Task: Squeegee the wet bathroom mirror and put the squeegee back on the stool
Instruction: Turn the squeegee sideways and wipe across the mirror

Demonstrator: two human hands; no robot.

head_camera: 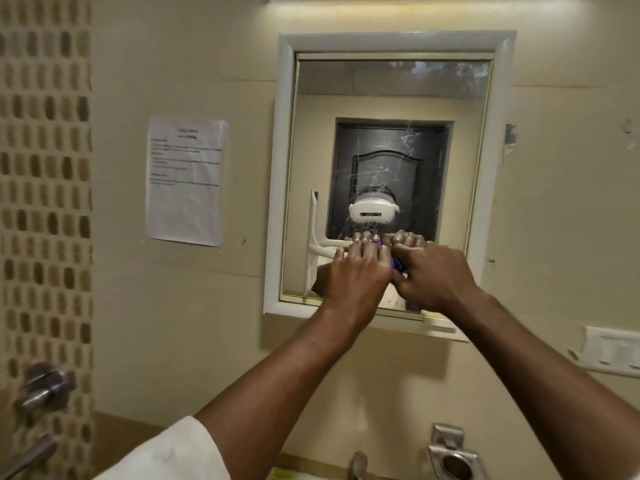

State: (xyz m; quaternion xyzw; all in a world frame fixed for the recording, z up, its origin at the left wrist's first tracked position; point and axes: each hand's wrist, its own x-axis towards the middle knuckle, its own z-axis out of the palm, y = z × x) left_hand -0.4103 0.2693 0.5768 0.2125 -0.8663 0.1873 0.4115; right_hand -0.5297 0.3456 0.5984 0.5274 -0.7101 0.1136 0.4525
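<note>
The white-framed bathroom mirror [391, 98] hangs on the beige wall, with water streaks across its middle and top. A white squeegee [313, 244] lies against the lower left of the glass, blade upright and handle pointing right. My left hand [356, 271] is closed over the handle. My right hand [433, 275] grips the handle's purple end just to the right, touching the left hand. The hands hide most of the handle. The stool is out of view.
A printed paper notice [187, 181] is stuck to the wall left of the mirror. Metal taps [45, 386] jut out at the lower left by a mosaic tile strip. A white soap dish [609, 355] sits at right, with a metal holder [453, 459] below.
</note>
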